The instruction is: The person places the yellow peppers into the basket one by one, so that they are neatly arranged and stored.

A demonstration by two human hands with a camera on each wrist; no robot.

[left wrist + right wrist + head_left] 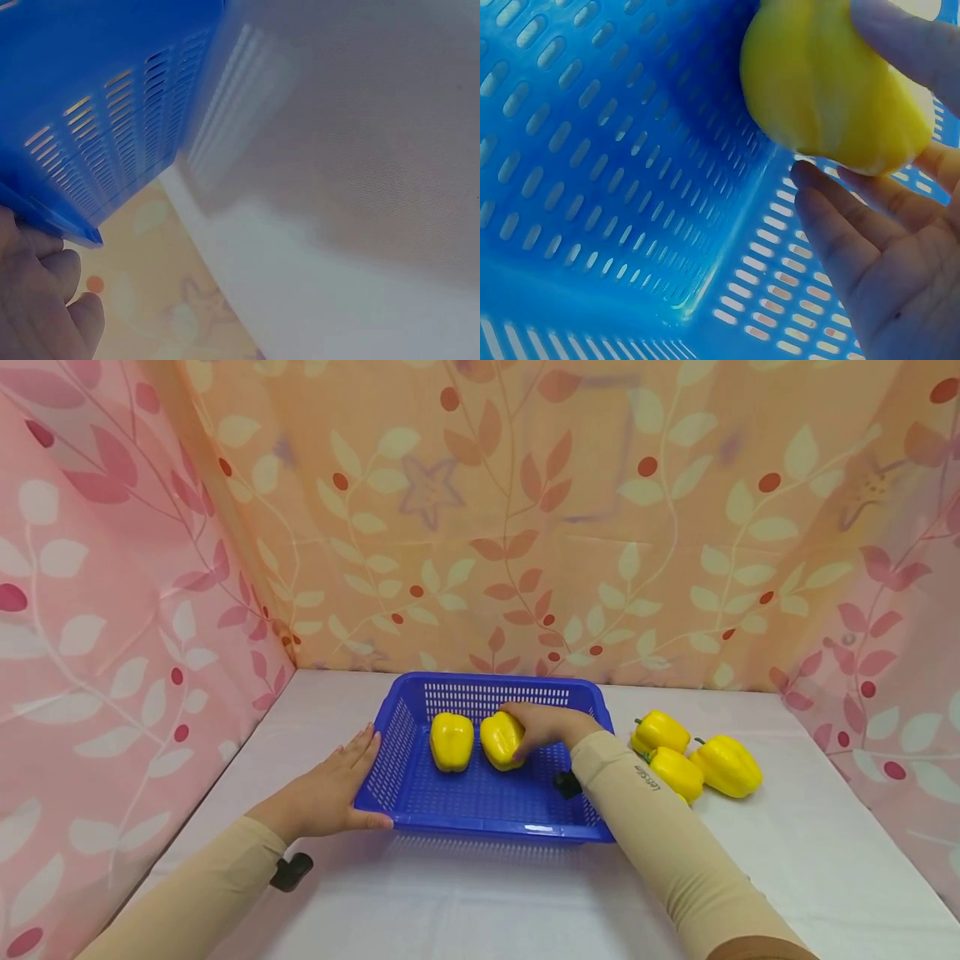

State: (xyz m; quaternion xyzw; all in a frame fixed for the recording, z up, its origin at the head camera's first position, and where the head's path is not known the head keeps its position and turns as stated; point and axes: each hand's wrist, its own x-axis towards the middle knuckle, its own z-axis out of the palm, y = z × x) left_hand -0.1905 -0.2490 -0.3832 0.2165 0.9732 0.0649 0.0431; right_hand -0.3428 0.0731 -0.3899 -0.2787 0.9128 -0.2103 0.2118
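Note:
A blue plastic basket (495,828) with slotted walls stands on the table. My left hand (333,785) lies against its left side, fingers along the outer wall and thumb at the front rim. In the left wrist view, fingertips (88,319) show beside the rim. Inside the basket, my right hand (551,727) holds a yellow bell pepper (501,742) between thumb and fingers. The right wrist view shows this pepper (825,90) close up, near a slotted wall; whether it touches the floor I cannot tell. Left of it rests another yellow bell pepper (452,743).
Several more yellow bell peppers (727,767) lie grouped on the white-covered table (810,860), right of the basket. My right forearm partly hides them and the basket's right side. Patterned cloth (510,527) hangs behind the table and along both sides.

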